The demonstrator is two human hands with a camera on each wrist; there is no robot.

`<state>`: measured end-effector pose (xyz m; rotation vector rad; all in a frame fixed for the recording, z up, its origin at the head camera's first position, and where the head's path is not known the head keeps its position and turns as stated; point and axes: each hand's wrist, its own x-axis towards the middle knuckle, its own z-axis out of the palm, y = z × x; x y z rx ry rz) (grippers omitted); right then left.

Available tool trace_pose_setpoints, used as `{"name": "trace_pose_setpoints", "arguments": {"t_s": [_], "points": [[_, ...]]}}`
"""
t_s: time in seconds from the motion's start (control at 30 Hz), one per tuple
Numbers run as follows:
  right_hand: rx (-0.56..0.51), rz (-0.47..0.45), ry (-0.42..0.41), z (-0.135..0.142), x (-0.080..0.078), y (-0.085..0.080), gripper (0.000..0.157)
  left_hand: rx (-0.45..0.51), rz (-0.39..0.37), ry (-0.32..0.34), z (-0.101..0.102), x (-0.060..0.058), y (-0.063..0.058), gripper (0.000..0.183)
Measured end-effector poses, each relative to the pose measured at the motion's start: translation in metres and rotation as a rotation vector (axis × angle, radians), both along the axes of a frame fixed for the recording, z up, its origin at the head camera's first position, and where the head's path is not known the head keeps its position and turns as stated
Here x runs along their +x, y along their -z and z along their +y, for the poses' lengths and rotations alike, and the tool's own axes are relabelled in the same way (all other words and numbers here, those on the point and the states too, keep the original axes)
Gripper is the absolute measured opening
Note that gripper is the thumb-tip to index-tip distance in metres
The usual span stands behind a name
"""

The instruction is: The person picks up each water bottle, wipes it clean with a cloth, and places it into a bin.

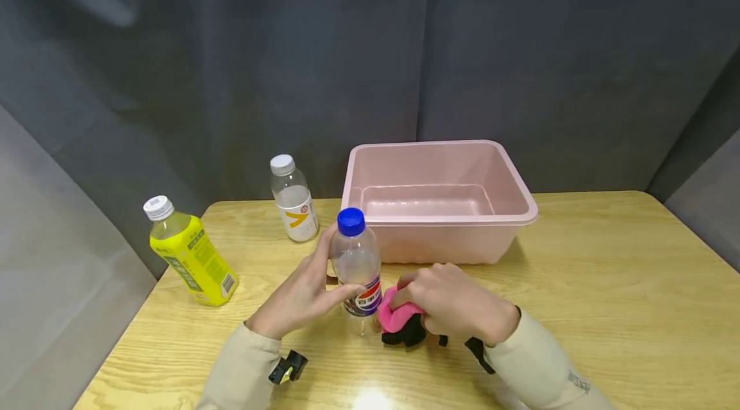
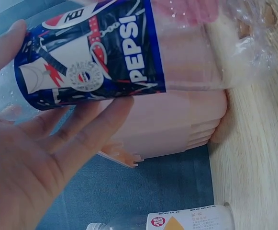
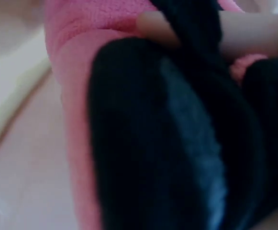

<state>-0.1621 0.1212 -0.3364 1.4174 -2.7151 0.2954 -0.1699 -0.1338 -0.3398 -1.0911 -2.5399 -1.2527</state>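
Near the middle of the table, my left hand grips a clear plastic Pepsi bottle with a blue cap, thumb on one side and fingers on the other. The bottle is roughly upright; whether its base touches the table I cannot tell. Its dark blue label fills much of the left wrist view. Just right of the bottle, my right hand holds a bunched pink and black cloth. Close up in the right wrist view, the cloth's black folds are blurred and hide most of the fingers.
A pink plastic basin stands behind both hands. To the left are a white-capped bottle with a white label and a yellow-labelled bottle near the table's left edge. A dark curtain hangs behind the wooden table.
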Motion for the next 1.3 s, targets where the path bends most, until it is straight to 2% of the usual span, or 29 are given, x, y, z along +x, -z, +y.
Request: {"name": "trace_pose_setpoints", "arguments": {"t_s": [0.17, 0.37, 0.47, 0.6, 0.73, 0.9, 1.0, 1.1, 1.2, 1.3], "points": [[-0.138, 0.044, -0.006, 0.008, 0.001, -0.021, 0.046, 0.000, 0.007, -0.006, 0.001, 0.000, 0.002, 0.090], [-0.356, 0.253, -0.043, 0.013, 0.005, -0.032, 0.055, -0.005, 0.025, -0.008, -0.002, 0.001, 0.003, 0.091], [-0.410, 0.308, -0.049, 0.014, 0.005, -0.035, 0.056, -0.006, 0.050, -0.004, -0.003, 0.001, 0.003, 0.094], [-0.407, 0.309, -0.046, 0.018, 0.005, -0.037, 0.059, -0.008, 0.073, 0.003, -0.001, -0.001, 0.003, 0.094], [-0.376, 0.279, -0.035, 0.021, 0.005, -0.038, 0.060, 0.019, 0.045, -0.011, 0.001, 0.000, 0.003, 0.092], [-0.361, 0.247, -0.039, 0.021, 0.004, -0.036, 0.059, 0.069, 0.035, -0.059, 0.005, 0.003, 0.003, 0.088], [-0.361, 0.251, -0.046, 0.022, 0.003, -0.035, 0.059, 0.131, 0.010, -0.060, 0.009, 0.005, 0.003, 0.082], [-0.356, 0.255, -0.046, 0.022, 0.003, -0.034, 0.061, 0.226, -0.051, -0.056, 0.014, 0.008, 0.002, 0.073], [-0.352, 0.253, -0.044, 0.023, 0.002, -0.034, 0.063, 0.293, -0.081, -0.110, 0.019, 0.009, 0.002, 0.068], [-0.351, 0.242, -0.047, 0.025, 0.002, -0.035, 0.064, 0.298, -0.020, -0.213, 0.023, 0.010, 0.003, 0.068]]}}
